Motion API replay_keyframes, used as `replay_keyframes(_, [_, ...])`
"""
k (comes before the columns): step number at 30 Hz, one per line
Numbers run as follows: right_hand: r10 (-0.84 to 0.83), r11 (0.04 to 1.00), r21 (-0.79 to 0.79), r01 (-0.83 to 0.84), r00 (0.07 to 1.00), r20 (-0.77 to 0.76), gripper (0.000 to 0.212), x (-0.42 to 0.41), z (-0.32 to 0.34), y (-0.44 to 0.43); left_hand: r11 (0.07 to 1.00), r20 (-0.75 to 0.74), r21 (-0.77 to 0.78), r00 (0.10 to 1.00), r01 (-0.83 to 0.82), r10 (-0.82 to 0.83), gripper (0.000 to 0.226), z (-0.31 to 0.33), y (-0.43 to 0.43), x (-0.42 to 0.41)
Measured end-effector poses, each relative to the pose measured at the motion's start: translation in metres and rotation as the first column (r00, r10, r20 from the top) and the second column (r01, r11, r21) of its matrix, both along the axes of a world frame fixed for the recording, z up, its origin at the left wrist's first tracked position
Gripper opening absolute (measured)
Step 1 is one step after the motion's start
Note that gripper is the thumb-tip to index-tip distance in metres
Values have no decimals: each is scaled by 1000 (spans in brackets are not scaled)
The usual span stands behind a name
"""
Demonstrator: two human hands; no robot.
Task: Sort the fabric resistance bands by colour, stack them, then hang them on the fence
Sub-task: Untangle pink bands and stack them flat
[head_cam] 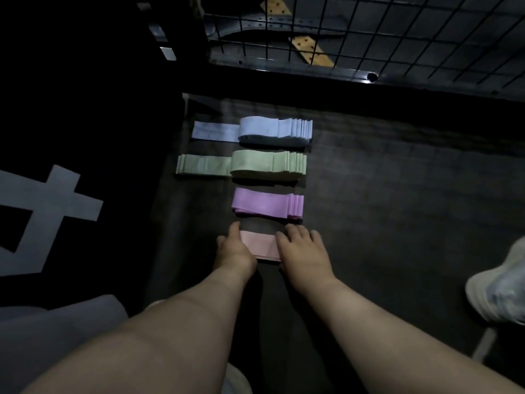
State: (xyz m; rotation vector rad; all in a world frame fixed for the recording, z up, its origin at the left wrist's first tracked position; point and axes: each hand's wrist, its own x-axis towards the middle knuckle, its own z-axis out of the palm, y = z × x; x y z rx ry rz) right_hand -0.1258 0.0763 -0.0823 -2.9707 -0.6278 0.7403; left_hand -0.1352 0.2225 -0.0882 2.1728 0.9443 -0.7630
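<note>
The left hand is set against the left end of the pink stack, its grip not discernible, while the right hand is laid on the right end, fingers flat and spread. Just beyond the fingers a purple stack, green stack and blue stack are lined up, so sorting is judged nearly done. Hanging on the fence, farther beyond, is left.
</note>
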Motion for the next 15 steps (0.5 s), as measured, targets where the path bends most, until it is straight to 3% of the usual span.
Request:
replay_keyframes(5, [18,1000,1,-18,1000,-16,53,5,0,-6,976,38,100,980,192,-197,56,-5,3,-5])
replay_keyframes(8, [22,1000,-10,-22,999,-36,59,5,1,-11,959,-52,164,973,231,-225,36,-4,-2,0])
replay_keyframes(11, [14,1000,-23,-14,1000,-8,64,3,-2,-12,951,-144,203,968,233,-207,47,4,-8,5])
replay_keyframes(15, [-27,999,-22,28,999,25,74,-2,-1,-10,961,-171,202,973,187,-154,80,9,-10,5])
